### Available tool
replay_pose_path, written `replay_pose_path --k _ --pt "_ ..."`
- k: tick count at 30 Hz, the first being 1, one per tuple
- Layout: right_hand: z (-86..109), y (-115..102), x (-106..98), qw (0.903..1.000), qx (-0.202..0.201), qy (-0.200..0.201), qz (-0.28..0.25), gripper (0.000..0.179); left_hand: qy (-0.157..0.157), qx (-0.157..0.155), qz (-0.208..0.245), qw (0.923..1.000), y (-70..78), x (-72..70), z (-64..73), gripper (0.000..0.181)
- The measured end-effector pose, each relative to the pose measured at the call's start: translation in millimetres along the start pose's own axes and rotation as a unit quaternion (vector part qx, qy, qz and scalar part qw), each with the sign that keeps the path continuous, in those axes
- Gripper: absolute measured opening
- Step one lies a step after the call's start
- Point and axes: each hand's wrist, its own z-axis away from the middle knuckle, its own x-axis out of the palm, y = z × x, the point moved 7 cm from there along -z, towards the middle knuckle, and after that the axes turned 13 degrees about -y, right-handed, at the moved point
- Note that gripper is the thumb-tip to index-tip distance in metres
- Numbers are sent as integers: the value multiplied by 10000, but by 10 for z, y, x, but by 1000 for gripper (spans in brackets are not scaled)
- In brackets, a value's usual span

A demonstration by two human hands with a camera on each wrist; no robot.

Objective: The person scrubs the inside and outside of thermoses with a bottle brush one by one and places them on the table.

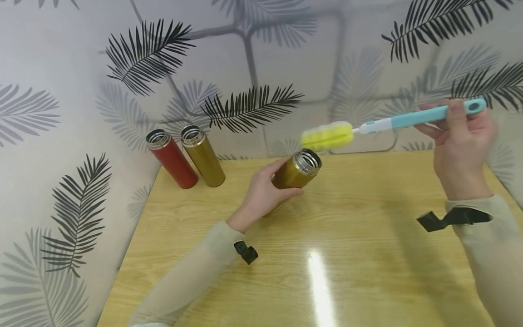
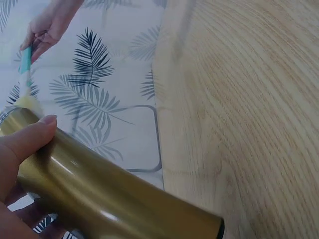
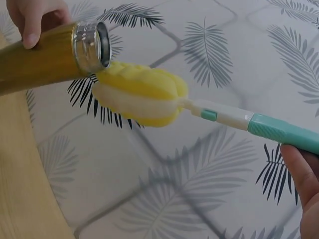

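My left hand (image 1: 263,193) grips a gold thermos bottle (image 2: 109,179) round its body, tilted, with its bare steel mouth (image 3: 92,47) uncapped. In my right hand (image 1: 466,141) is a bottle brush, held by its turquoise handle (image 1: 426,116). The brush's yellow and white sponge head (image 3: 142,94) is just outside the bottle's mouth, overlapping the rim in the head view; whether they touch I cannot tell. Part of the left hand's fingers is hidden behind the bottle.
A red thermos bottle (image 1: 173,161) and a second gold one (image 1: 204,156) stand uncapped at the table's back left. Behind the wooden table (image 1: 367,272) rises a wall covering (image 1: 286,68) with a leaf pattern. Each wrist bears a black camera mount (image 1: 453,218).
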Motion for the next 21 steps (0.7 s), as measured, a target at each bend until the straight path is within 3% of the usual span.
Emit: replay_pose_path --k 4,10,14,17,21 --pt "52 5 -146 9992 341 217 76 22 202 -255 393 9987 -90 -56 4 85" --pt "97 -48 -226 9987 496 64 64 29 379 -662 1199 9898 -220 -129 9 83" --pt "138 -82 -262 9985 542 -21 -72 22 395 -852 1633 9821 -282 -152 21 80" --pt "152 -108 -293 9978 565 52 -353 16 378 -872 2193 9710 -313 -153 11 81" --pt "155 -145 -309 9972 489 134 -541 16 261 -856 2967 9508 -338 -122 -11 75"
